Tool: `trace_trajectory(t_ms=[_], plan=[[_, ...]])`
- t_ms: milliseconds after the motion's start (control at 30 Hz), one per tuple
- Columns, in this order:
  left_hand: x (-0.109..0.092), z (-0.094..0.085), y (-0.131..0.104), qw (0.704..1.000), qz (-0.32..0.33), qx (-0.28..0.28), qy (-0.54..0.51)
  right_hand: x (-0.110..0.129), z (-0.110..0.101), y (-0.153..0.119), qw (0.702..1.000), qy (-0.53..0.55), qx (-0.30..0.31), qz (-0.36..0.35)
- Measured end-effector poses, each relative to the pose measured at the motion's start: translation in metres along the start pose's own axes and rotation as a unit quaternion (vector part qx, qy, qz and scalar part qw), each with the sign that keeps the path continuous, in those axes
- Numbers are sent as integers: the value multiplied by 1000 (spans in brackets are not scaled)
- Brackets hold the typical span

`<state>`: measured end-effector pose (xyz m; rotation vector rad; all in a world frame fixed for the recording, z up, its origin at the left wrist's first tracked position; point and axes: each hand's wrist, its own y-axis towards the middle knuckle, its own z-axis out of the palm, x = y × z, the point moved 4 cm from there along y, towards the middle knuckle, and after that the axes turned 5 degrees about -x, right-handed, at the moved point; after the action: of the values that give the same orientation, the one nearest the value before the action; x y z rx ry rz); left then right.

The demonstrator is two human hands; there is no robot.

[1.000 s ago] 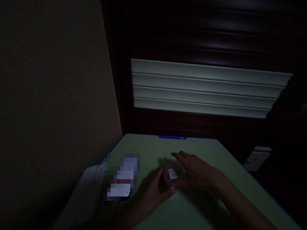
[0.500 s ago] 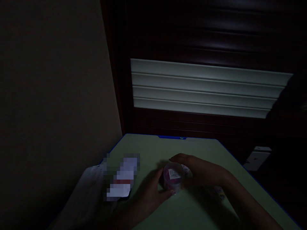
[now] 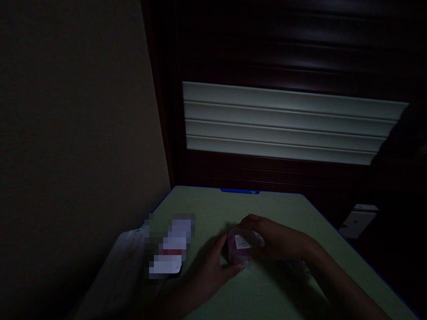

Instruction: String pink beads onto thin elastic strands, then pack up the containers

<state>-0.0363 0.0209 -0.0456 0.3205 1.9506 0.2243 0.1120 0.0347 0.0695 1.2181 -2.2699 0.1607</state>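
One small jar (image 3: 242, 247) stands on the green tabletop (image 3: 273, 293), clasped between two hands: left hand (image 3: 207, 272) fingers curled against its side, right hand (image 3: 273, 240) fingers wrapped round it. One blurred packet (image 3: 170, 249) lies nearby.

Dim room. Green desk (image 3: 273, 209) with blue edge, set against beige wall and dark slatted shutter with pale lit band. Small round clear tub (image 3: 242, 247), pink-purple contents, white label on lid, standing on desk near middle. Left hand (image 3: 208, 271) against tub's left side, thumb on it. Right hand (image 3: 276, 240) curled over tub's right side and far rim, fingers (image 3: 248, 221) on top edge. Pixelated pale packet (image 3: 170, 246) lying left of tub, apart from it. White box (image 3: 358, 220) off desk at right.
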Motion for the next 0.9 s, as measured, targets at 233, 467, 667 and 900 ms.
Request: trace_trajectory(t_ms=[233,467,667,900], plan=[[-2,1,0,1000,-1,4,-8,1,2,0,1000,-14,-12,10],[-6,-1,-1,1000,-1,-3,-1,-8,5,-1,999,-21,-10,45],[-6,2,0,999,-6,11,-32,-11,9,-1,995,-55,-24,79],[-10,0,0,999,-11,20,-49,-6,16,0,964,-206,-67,156]])
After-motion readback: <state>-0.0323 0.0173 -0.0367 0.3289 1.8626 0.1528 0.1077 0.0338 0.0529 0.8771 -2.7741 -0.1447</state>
